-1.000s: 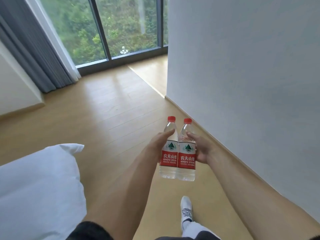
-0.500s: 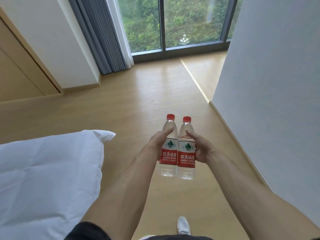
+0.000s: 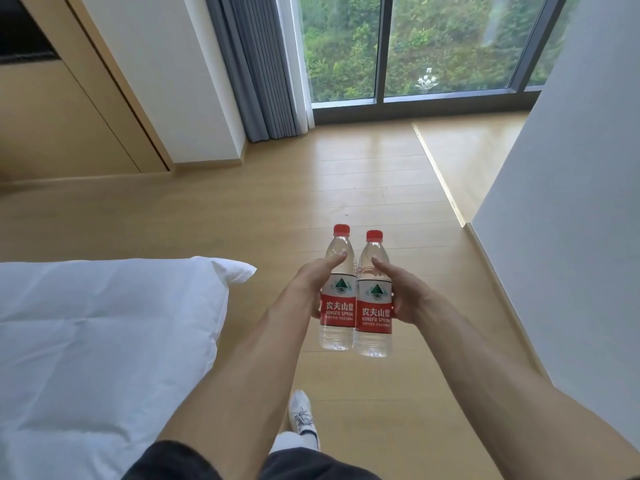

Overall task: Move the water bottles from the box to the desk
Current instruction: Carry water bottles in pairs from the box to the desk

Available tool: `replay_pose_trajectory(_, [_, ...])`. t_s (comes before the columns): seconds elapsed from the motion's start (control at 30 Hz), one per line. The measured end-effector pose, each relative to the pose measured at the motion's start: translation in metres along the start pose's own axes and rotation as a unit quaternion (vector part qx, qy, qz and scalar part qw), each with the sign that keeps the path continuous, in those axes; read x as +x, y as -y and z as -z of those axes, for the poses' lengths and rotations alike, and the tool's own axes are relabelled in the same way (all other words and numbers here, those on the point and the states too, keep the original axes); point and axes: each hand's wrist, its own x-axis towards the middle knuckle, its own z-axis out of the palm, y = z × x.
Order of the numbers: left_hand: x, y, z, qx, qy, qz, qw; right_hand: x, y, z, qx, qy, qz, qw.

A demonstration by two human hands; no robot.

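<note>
- Fingers of each hand curl round one bottle, thumbs lying along the near face above the label; the other fingers are hidden behind the bottles.
- Floor (image 3: pixel 346 188): pale wood boards, the landmark below; both bottles hang in the air above it, upright, well clear of the boards.
- Bed (image 3: pixel 104 341): white bedding on the floor's left side, its corner near the left hand.
- Wall (image 3: pixel 571 220): white, along the floor's right edge.
- Window (image 3: pixel 415 46) and grey curtain (image 3: pixel 263 64): at the floor's far end.
- Left hand (image 3: pixel 311 285): grips the left bottle (image 3: pixel 338 289) at label height.
- Right hand (image 3: pixel 403 296): grips the right bottle (image 3: pixel 374 296) likewise; the two bottles touch side by side, red caps up.
- Shoe (image 3: pixel 302 414): white, on the floor below the bottles.
</note>
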Motion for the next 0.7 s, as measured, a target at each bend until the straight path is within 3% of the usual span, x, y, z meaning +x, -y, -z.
replay_pose_trajectory(0.47, [-0.068, 0.101, 0.268, -0.138, -0.133, -0.009, 0.981, 0.045, -0.056, -0.284, -0.144, 0.176, -0.047, 0.973])
replay_pose_trajectory(0.7, [-0.114, 0.154, 0.376, -0.221, -0.215, -0.011, 0.951, 0.046, -0.088, -0.412, -0.225, 0.251, -0.042, 0.941])
